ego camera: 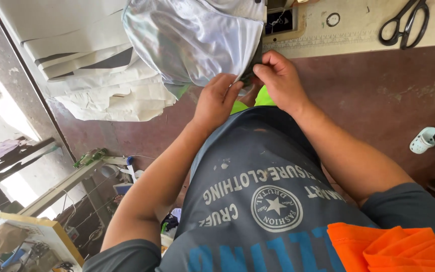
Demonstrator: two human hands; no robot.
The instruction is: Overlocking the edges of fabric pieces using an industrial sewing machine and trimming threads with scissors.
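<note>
Fabric (192, 43), pale silvery and shiny, hangs bunched off the near edge of a sewing table (358, 30), its lower edge at the hands. White cloth pieces (96, 75) lie stacked to its left. Orange cloth (393, 249) sits low at the right. Left hand (216, 100) pinches the fabric edge between thumb and fingers; right hand (278, 78) grips the same edge just beside it, fingers closed. Black scissors (404, 22) rest on the table, well apart

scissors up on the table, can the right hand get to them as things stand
Probably yes, once it lets go. The black scissors lie in the open on the table, nothing across the way, but the right hand is pinching the shiny silver fabric.
</note>
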